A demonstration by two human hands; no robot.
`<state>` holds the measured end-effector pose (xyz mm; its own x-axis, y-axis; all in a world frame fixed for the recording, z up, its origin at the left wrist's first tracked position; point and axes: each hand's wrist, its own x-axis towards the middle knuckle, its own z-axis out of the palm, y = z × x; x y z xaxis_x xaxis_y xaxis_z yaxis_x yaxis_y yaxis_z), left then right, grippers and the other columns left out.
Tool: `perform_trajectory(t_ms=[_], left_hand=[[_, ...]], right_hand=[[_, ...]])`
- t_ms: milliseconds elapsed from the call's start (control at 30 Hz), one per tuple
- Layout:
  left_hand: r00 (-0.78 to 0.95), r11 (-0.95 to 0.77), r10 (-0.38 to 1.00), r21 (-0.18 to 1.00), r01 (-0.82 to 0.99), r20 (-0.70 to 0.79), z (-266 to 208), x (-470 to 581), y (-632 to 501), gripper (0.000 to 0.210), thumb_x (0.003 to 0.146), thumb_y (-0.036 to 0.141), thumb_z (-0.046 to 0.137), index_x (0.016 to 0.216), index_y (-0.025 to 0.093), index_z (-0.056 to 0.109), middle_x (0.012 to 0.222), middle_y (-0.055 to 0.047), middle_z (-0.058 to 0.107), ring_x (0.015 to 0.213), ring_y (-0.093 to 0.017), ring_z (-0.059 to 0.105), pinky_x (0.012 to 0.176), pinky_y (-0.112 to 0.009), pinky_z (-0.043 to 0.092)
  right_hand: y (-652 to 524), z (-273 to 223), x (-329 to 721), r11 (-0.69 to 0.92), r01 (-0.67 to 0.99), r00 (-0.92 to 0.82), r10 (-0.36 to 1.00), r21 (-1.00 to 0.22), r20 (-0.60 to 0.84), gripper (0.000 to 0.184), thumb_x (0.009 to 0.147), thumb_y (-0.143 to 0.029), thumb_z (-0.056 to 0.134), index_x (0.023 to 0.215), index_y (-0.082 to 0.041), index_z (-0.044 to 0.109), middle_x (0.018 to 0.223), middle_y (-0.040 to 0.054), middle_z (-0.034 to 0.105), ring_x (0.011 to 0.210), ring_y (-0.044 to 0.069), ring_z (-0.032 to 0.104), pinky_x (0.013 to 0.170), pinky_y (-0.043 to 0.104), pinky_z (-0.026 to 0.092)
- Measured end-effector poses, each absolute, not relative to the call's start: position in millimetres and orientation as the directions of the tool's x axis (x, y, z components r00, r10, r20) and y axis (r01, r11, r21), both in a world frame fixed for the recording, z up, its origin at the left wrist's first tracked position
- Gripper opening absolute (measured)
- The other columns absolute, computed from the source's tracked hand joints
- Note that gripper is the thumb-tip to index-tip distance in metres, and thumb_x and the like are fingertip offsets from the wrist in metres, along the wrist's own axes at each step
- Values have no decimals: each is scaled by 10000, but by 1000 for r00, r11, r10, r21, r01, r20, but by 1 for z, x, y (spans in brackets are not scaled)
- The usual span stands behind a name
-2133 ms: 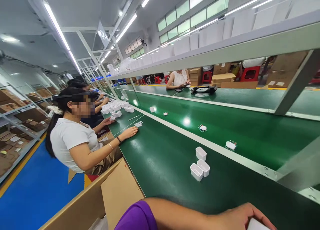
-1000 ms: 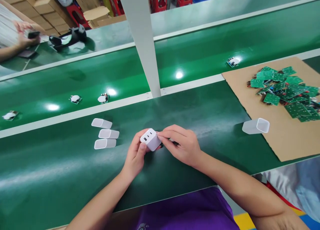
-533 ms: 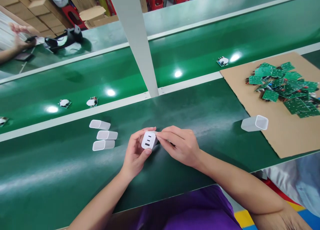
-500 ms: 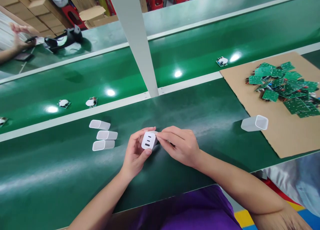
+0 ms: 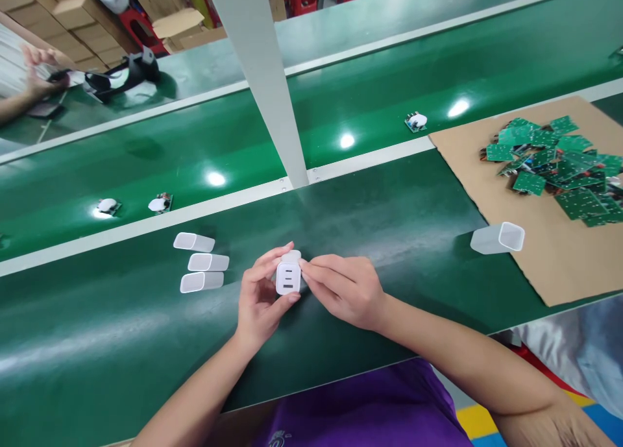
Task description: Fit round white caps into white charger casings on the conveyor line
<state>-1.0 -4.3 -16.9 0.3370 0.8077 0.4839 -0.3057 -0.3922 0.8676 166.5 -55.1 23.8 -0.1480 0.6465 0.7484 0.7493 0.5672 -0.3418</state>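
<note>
A small white charger body (image 5: 288,277) with two ports on its face is held upright between both hands over the near green bench (image 5: 121,343). My left hand (image 5: 260,301) grips its left side and underside. My right hand (image 5: 343,290) pinches its right side with the fingertips. Three empty white shells (image 5: 202,262) lie in a stack-like row just left of my hands. Another empty white shell (image 5: 497,237) lies on its side at the edge of the cardboard sheet (image 5: 545,252).
A heap of green circuit boards (image 5: 555,168) lies on the cardboard at right. Small assembled boards (image 5: 416,121) ride the far green conveyor (image 5: 379,90). A grey post (image 5: 263,77) rises from the white rail. Another person's hands (image 5: 34,77) are at far left.
The view first swung from the line of co-workers down to my hands. Since then I have turned the charger so its port face points at me, and the boards on the conveyor have drifted left.
</note>
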Motion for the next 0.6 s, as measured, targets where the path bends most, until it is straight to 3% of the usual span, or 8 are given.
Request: perform_trajectory(t_ms=[100, 233, 333, 433, 533, 600], left_hand=[[330, -401, 807, 864, -303, 490, -17, -1, -5, 427, 791, 215, 760, 1163, 305, 572, 1271, -60, 608, 1223, -268, 601, 910, -413, 557], [312, -352, 834, 875, -333, 454, -16, -2, -8, 382, 812, 307, 745, 1144, 292, 557, 1243, -65, 619, 1203, -278, 613, 939, -459, 543], [367, -182, 871, 908, -378, 328, -14, -4, -12, 379, 850, 410, 687, 1176, 278, 545, 1230, -82, 628, 1152, -254, 632, 890, -400, 567], [439, 90, 892, 911, -403, 107, -9, -5, -15, 433, 876, 506, 607, 1222, 260, 525, 1171, -91, 646, 999, -215, 673, 705, -290, 595], [533, 294, 845, 869, -397, -43, -5, -1, -19, 476, 862, 580, 561, 1177, 226, 516, 964, -75, 679, 837, -223, 696, 579, -306, 604], [587, 345, 807, 857, -382, -63, -6, 2, -23, 467, 850, 603, 555, 1111, 218, 509, 839, -45, 668, 743, -223, 696, 494, -304, 591]], right_hand=[[-55, 22, 164, 569, 728, -129, 662, -383, 738, 176, 949, -123, 542, 1066, -156, 670, 884, 46, 716, 677, 119, 663, 522, 221, 516], [-51, 25, 164, 579, 499, -41, 759, -645, 650, 198, 948, -145, 545, 1081, -172, 689, 914, 47, 712, 754, 116, 673, 622, 204, 551], [-47, 33, 168, 434, 218, -40, 899, -874, 437, 182, 945, -185, 552, 1050, -189, 700, 811, 7, 708, 674, 98, 655, 621, 195, 548], [-45, 37, 171, 253, 59, 4, 967, -966, 254, 178, 951, -234, 544, 1036, -176, 689, 619, -42, 634, 515, 77, 582, 505, 167, 485], [-45, 37, 170, 199, 101, 114, 971, -975, 210, 170, 939, -284, 552, 995, -177, 672, 594, -50, 596, 482, 76, 544, 474, 169, 451], [-46, 35, 167, 201, 184, 155, 961, -962, 230, 164, 935, -292, 553, 989, -185, 664, 614, -45, 600, 514, 83, 565, 494, 175, 460]])
